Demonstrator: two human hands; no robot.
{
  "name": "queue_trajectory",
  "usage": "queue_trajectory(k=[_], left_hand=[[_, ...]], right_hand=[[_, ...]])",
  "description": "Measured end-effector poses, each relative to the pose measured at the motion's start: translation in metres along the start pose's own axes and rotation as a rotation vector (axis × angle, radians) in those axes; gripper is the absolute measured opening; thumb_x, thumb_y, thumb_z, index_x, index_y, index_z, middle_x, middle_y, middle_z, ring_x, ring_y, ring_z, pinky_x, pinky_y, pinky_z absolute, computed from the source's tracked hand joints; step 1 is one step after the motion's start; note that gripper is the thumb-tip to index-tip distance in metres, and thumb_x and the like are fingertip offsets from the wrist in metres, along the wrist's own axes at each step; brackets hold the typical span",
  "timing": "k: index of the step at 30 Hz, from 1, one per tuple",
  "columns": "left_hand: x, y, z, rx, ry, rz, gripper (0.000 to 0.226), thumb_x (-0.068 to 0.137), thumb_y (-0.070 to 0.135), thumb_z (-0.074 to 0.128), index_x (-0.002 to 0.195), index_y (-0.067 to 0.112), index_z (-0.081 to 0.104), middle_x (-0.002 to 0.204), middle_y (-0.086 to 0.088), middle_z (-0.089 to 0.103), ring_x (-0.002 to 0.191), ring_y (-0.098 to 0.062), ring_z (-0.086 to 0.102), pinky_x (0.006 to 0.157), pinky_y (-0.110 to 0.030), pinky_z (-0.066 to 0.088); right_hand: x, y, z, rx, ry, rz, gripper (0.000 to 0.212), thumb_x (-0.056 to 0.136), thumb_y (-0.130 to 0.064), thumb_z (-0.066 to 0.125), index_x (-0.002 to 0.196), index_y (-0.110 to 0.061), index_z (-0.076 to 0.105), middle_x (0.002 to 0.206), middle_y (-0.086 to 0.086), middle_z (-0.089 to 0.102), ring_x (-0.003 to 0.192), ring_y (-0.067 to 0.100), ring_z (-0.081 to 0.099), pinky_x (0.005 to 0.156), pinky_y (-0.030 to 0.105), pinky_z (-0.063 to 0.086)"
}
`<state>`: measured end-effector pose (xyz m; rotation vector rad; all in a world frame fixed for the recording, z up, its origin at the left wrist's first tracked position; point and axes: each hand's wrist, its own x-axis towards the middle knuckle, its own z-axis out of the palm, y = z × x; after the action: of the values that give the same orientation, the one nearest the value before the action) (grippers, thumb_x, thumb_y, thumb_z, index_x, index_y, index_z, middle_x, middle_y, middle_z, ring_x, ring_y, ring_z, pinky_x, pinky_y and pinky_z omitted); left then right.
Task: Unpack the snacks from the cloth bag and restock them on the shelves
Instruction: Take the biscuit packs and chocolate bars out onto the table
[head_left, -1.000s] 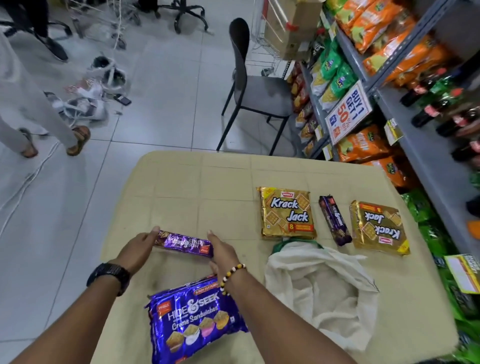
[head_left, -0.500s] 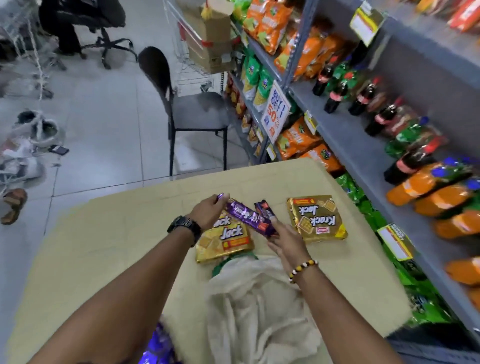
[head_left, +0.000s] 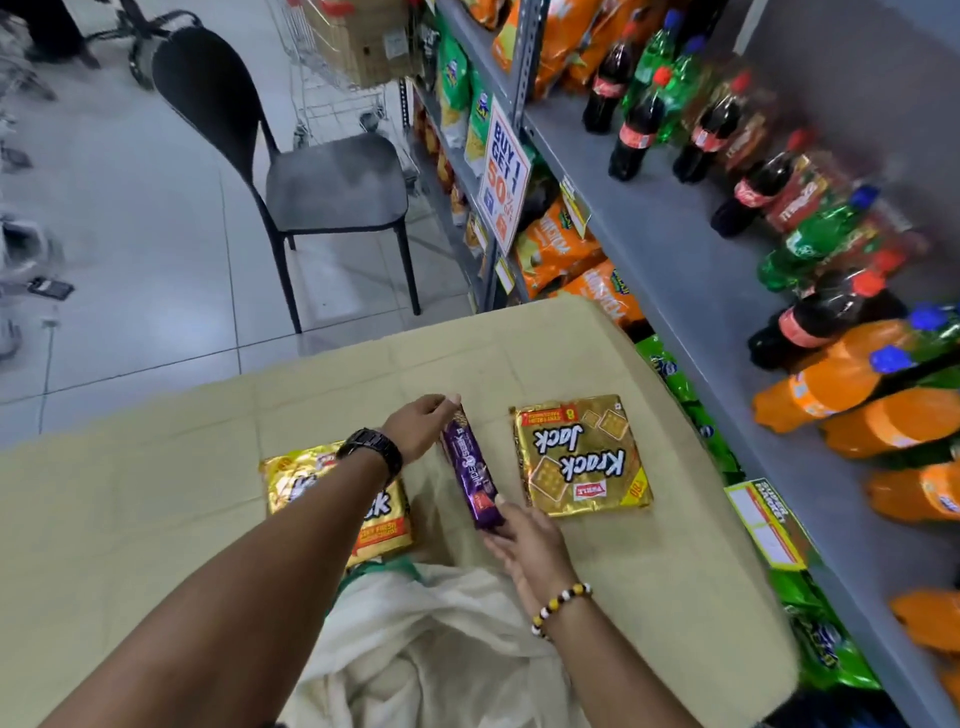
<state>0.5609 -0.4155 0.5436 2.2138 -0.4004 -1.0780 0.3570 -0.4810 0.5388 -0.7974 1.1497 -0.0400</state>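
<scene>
I see chair (head_left: 332, 176) on tiled floor | trolley (head_left: 337, 78) behind it — holding box (head_left: 374, 47) | promo sign (head_left: 503, 176) on upright | phone (head_left: 50, 287) on floor

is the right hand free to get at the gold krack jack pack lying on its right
Probably yes: the right hand touches the purple biscuit roll's near end, and bare table lies between it and the gold Krack Jack pack.

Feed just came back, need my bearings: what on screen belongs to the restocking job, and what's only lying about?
Job:
purple biscuit roll, held at its ends by left hand and right hand
right Krack Jack pack
left Krack Jack pack
cloth bag
shelf

Lying about:
black chair
trolley
</scene>
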Motion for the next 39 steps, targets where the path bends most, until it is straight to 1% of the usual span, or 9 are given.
queue_trajectory(k=[9,14,20,24,28,30,33,36,39], left_hand=[[0.008,0.004,0.013,0.241,0.096,-0.051,0.062,0.095,0.068,0.032,0.116,0.018,0.061,0.113,-0.008,0.07,0.097,-0.029,0.061,0.086,-0.038,0.048],[0.009,0.013,0.011,0.302,0.102,-0.107,0.071,0.094,0.07,0.031,0.133,0.015,0.053,0.131,-0.013,0.062,0.113,-0.033,0.059,0.098,-0.045,0.047],[-0.001,0.059,0.041,0.164,0.17,0.108,0.072,0.094,0.064,0.042,0.149,0.018,0.037,0.151,-0.01,0.044,0.133,-0.028,0.048,0.109,-0.044,0.04],[-0.008,0.082,0.1,-0.195,0.05,-0.066,0.084,0.091,0.068,0.044,0.154,0.016,0.025,0.157,-0.01,0.037,0.138,-0.031,0.043,0.112,-0.047,0.038],[-0.002,0.076,0.147,-0.334,0.038,-0.323,0.092,0.09,0.068,0.046,0.154,0.008,0.018,0.158,-0.014,0.033,0.14,-0.036,0.039,0.111,-0.045,0.038],[0.001,0.074,0.158,-0.389,0.053,-0.362,0.097,0.082,0.073,0.048,0.152,0.01,0.025,0.155,-0.013,0.038,0.136,-0.036,0.044,0.109,-0.047,0.041],[0.005,0.077,0.158,-0.465,0.046,-0.328,0.101,0.068,0.078,0.05,0.145,0.013,0.038,0.145,-0.012,0.049,0.127,-0.035,0.052,0.104,-0.049,0.046],[-0.006,0.094,0.143,-0.512,0.069,-0.218,0.088,0.061,0.078,0.052,0.126,0.018,0.053,0.127,-0.009,0.062,0.111,-0.029,0.062,0.097,-0.048,0.052],[-0.027,0.114,0.116,-0.534,0.084,-0.113,0.057,0.073,0.07,0.054,0.109,0.026,0.053,0.118,-0.004,0.065,0.102,-0.025,0.066,0.092,-0.048,0.055]], right_hand=[[0.012,0.01,-0.009,-0.104,-0.012,0.049,0.023,0.092,-0.018,0.068,0.108,-0.005,0.057,0.107,0.018,0.072,0.092,0.023,0.072,0.064,0.023,0.055],[0.008,0.005,-0.018,-0.164,-0.047,0.036,0.022,0.089,-0.023,0.072,0.103,-0.009,0.063,0.1,0.012,0.073,0.081,0.021,0.067,0.061,0.026,0.052],[0.017,-0.039,-0.071,-0.447,0.355,-0.45,0.005,0.084,-0.02,0.074,0.081,-0.023,0.071,0.087,-0.005,0.074,0.086,0.016,0.07,0.074,0.031,0.056],[0.058,-0.08,-0.114,-0.571,0.522,-0.508,0.026,0.087,-0.024,0.071,0.111,-0.013,0.068,0.118,0.007,0.067,0.114,0.027,0.062,0.095,0.037,0.048],[0.09,-0.106,-0.128,-0.68,0.332,-0.303,0.064,0.094,-0.041,0.061,0.145,-0.008,0.042,0.151,0.01,0.046,0.138,0.028,0.044,0.109,0.037,0.036],[0.101,-0.109,-0.129,-0.73,0.233,-0.254,0.059,0.093,-0.051,0.058,0.138,-0.013,0.051,0.141,0.008,0.056,0.131,0.029,0.051,0.103,0.038,0.041],[0.108,-0.116,-0.136,-0.725,0.226,-0.292,0.04,0.088,-0.056,0.061,0.092,-0.017,0.066,0.101,0.008,0.071,0.105,0.034,0.065,0.082,0.038,0.05],[0.097,-0.133,-0.14,-0.612,0.299,-0.368,0.054,0.082,-0.057,0.065,0.094,-0.004,0.066,0.095,0.02,0.072,0.096,0.038,0.067,0.085,0.046,0.055],[0.066,-0.155,-0.127,-0.582,0.278,-0.448,0.051,0.086,-0.055,0.063,0.097,-0.005,0.066,0.091,0.018,0.07,0.087,0.035,0.066,0.072,0.036,0.051]])
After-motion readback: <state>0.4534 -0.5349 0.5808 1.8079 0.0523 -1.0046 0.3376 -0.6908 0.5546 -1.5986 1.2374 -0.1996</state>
